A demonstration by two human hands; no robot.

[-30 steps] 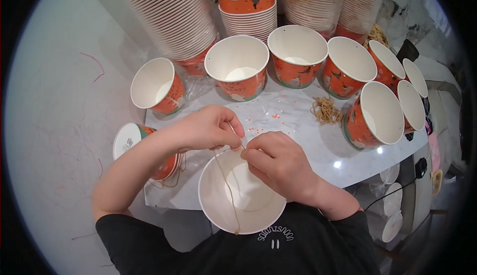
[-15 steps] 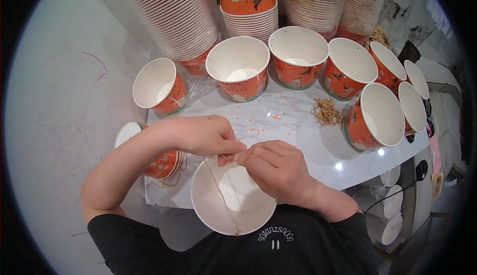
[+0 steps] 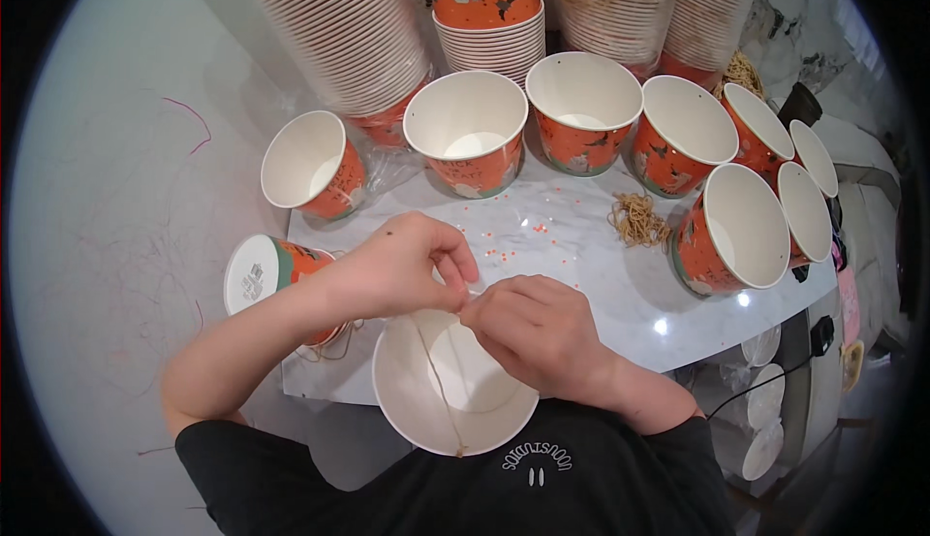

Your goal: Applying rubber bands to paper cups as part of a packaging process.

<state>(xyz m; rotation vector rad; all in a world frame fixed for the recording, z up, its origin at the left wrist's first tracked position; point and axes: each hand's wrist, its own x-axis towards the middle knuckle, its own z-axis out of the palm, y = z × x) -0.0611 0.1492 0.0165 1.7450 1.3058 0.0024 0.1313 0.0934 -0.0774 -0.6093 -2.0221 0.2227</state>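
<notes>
Both hands' grip pinches string (image 3: 438, 373) over cup (image 3: 453, 402) rim.

Bright, even light from overhead fills the scene, leaving two small glare spots on the glossy marble table (image 3: 581, 245) near its right edge and only soft shadows beside the cups. Focus is sharp centrally; fisheye bending and a black vignette ring the rim.
</notes>
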